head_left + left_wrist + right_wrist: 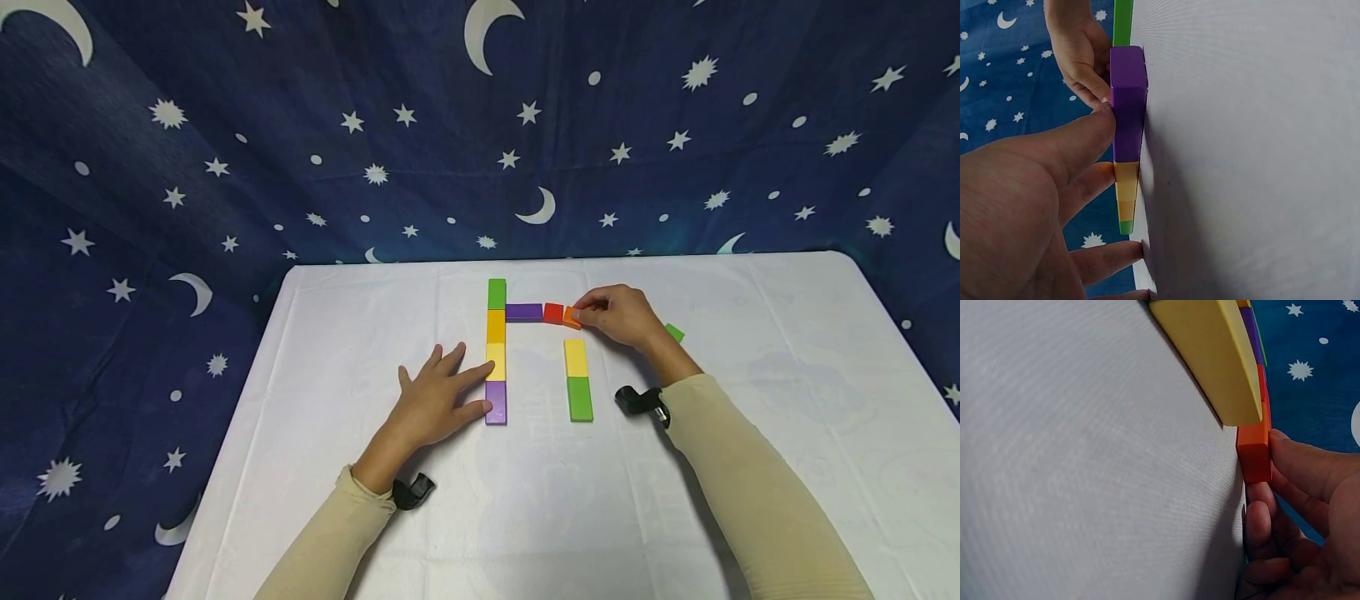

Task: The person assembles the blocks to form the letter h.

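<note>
Flat colored blocks lie in lines on the white table. In the left column are a green block point(497, 293), an orange-yellow block point(496, 326), a pale yellow block point(497, 360) and a purple block point(498, 402). My left hand point(431, 404) spreads its fingers beside this column, index on the pale yellow block and thumb on the purple one. From the column a dark purple block point(523, 312) runs right, followed by a red block point(552, 313) and an orange block point(572, 318). My right hand point(618, 317) pinches the orange block at its right end, thumb on top.
Below the orange block lies a short column, a yellow block point(576, 358) above a green one point(580, 400). Another green block point(675, 332) is partly hidden behind the right wrist. A dark blue curtain point(435, 75) with moons and stars hangs behind the white table point(360, 317).
</note>
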A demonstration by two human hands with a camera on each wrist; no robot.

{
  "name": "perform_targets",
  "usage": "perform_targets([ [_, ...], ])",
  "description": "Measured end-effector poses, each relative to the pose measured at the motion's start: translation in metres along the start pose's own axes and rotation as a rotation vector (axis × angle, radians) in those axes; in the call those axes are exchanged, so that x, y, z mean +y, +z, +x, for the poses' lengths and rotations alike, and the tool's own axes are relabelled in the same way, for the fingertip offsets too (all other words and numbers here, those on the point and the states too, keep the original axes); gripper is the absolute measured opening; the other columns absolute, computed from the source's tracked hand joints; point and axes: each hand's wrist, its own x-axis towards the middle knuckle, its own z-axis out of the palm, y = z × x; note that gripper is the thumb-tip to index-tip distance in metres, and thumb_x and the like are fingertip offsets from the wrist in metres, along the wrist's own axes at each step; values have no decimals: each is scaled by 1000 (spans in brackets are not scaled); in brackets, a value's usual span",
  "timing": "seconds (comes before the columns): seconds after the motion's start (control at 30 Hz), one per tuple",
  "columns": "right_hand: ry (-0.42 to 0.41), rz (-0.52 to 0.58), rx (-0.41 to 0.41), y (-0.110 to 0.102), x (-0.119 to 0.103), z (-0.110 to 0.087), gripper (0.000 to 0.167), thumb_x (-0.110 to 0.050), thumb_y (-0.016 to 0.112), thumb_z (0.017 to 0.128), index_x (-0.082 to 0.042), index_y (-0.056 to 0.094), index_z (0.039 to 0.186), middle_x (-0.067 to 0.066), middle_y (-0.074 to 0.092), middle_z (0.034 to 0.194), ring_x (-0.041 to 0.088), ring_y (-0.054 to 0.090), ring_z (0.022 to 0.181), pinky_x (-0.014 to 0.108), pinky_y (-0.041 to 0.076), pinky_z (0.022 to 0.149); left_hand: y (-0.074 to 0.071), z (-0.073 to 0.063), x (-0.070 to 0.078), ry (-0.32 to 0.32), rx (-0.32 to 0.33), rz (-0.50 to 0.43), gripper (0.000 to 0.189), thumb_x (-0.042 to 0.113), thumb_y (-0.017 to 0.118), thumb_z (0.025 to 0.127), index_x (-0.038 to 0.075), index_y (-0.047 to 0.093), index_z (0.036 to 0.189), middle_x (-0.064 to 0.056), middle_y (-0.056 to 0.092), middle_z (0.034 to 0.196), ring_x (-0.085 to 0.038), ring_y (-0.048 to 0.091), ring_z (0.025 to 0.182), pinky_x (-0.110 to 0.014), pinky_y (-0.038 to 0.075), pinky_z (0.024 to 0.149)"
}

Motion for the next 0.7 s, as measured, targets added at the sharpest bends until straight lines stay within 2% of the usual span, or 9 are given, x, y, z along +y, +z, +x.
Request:
perform_targets([
  [0.37,9,-6,-8,0,-1,-1,26,-28,71,96,-10,77,115,10,70,98,27,55,94,37,45,83,0,0,1,-3,1,4,61,57,68,92,42,52,148,-11,35,166,-46,22,155,-89,13,104],
  [0.6,25,3,3,-5,-2,-4,33,-33,67,99,-10,75,120,13,71,112,30,57,104,47,48,97,1,0,0,1,0,1,61,57,68,92,42,52,149,-11,35,166,-46,22,155,-89,13,104],
  [0.7,27,15,35,-10,-2,-7,35,-35,66,99,-9,73,122,14,71,115,31,57,104,46,49,95,1,0,0,4,3,2,61,57,68,92,42,52,149,-11,35,166,-46,22,155,-89,13,104],
])
